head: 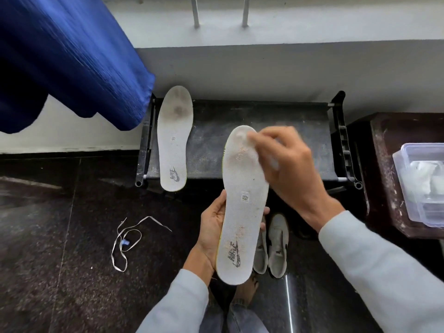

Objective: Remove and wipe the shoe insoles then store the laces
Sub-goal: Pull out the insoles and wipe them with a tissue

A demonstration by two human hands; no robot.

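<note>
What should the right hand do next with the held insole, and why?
Probably drag the wipe from the toe down over the brownish marks. The right hand pinches the wipe at the toe end, the left hand grips the held insole by its heel half, and marks show lower down.

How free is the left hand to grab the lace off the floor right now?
Probably not yet. The left hand grips the insole, and the right hand holds a wipe on it. The way itself looks free: the lace lies bare on the floor to the left, nothing over it.
</note>
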